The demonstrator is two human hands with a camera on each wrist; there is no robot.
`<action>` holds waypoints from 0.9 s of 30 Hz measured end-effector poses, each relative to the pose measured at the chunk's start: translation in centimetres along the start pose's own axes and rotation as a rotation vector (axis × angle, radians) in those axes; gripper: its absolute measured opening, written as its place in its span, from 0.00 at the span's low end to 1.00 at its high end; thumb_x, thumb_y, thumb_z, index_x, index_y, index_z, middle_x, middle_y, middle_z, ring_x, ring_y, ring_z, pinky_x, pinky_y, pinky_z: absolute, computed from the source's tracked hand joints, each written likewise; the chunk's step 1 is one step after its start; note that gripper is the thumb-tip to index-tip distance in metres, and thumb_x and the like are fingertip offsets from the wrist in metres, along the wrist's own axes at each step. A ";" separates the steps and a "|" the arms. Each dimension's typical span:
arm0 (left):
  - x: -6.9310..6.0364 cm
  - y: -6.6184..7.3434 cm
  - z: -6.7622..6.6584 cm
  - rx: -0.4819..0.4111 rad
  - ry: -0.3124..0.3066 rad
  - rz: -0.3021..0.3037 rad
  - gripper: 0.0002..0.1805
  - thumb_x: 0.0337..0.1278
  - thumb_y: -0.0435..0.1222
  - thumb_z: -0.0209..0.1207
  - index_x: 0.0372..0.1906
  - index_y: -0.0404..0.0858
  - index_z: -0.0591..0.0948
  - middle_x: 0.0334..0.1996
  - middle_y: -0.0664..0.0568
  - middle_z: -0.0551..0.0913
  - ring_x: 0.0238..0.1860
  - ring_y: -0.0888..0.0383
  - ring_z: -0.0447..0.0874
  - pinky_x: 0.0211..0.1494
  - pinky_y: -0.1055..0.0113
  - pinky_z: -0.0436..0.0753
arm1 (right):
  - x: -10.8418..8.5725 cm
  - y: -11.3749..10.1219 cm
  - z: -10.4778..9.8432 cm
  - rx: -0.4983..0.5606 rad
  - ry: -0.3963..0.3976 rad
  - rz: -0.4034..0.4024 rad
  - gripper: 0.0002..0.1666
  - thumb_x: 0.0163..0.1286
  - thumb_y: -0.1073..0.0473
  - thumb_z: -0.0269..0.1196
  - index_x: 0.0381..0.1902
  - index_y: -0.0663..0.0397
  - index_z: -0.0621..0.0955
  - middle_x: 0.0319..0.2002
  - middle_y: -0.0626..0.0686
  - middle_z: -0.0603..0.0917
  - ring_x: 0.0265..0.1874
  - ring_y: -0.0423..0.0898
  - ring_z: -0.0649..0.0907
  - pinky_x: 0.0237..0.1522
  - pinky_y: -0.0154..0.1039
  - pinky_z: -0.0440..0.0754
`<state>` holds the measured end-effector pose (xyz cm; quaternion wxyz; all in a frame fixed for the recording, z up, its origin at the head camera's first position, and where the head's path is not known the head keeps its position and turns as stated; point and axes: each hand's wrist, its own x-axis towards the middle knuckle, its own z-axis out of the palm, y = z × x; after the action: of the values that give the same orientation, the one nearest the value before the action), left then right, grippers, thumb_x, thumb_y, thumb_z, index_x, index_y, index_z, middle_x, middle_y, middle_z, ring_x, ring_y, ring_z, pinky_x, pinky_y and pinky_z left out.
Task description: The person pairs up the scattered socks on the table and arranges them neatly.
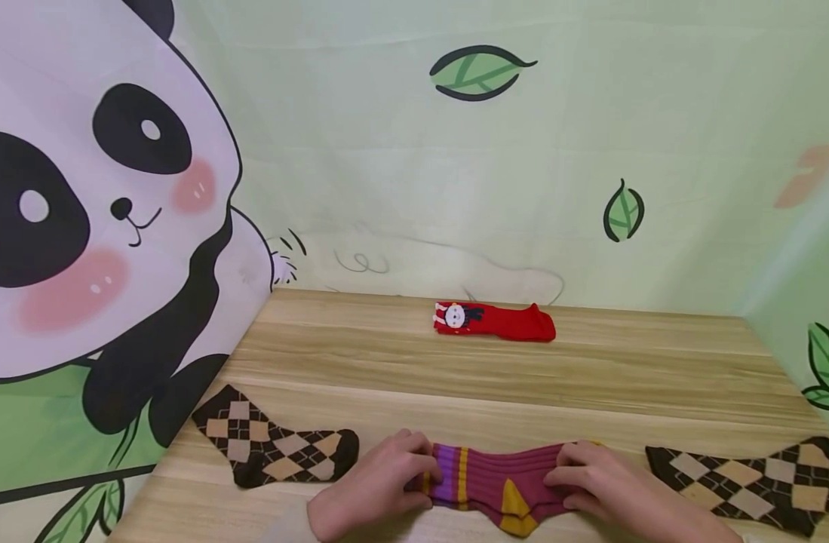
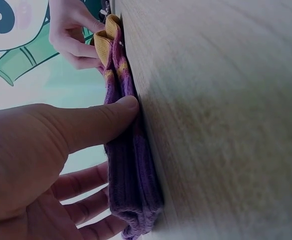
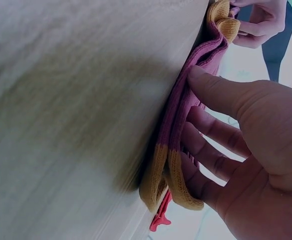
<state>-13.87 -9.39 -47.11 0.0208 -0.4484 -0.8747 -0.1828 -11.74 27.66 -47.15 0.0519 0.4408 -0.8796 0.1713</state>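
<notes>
Two purple socks (image 1: 485,467) with yellow heels and toes lie stacked on the wooden table, between both hands. My left hand (image 1: 373,483) pinches the striped cuff end, its thumb on the near edge and fingers on the upper side. At the toe end, my right hand (image 1: 618,483) holds the pair between thumb and fingers. Two layers of the purple socks (image 2: 128,185) show in the left wrist view, with the left hand's (image 2: 41,145) thumb across their edge. The right wrist view shows the right hand (image 3: 260,135) just above the yellow toes (image 3: 158,172).
A red sock (image 1: 516,323) with a white cartoon face lies near the table's back edge. One argyle sock (image 1: 285,452) is at the left, another (image 1: 753,483) at the right. Printed cloth walls stand behind and at both sides; a panda covers the left one.
</notes>
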 end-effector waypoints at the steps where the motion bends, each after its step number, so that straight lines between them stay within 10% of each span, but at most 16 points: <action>1: 0.0 0.0 0.0 -0.001 0.000 0.001 0.14 0.48 0.41 0.78 0.42 0.49 0.90 0.45 0.58 0.82 0.45 0.64 0.75 0.50 0.73 0.78 | 0.0 0.0 0.0 -0.001 -0.002 0.005 0.17 0.61 0.61 0.74 0.48 0.41 0.88 0.42 0.36 0.78 0.38 0.32 0.75 0.35 0.33 0.80; 27: 2.5 -0.9 -0.6 0.069 -0.052 -0.052 0.12 0.47 0.38 0.78 0.40 0.48 0.90 0.42 0.57 0.82 0.42 0.63 0.75 0.48 0.72 0.79 | 1.5 1.3 -0.7 -0.072 -0.058 0.079 0.18 0.60 0.61 0.76 0.47 0.38 0.89 0.43 0.40 0.80 0.40 0.37 0.80 0.41 0.38 0.85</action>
<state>-16.10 -8.14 -46.36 0.0088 -0.4291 -0.8921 -0.1414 -13.74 27.51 -46.43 0.0355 0.4083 -0.9030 0.1288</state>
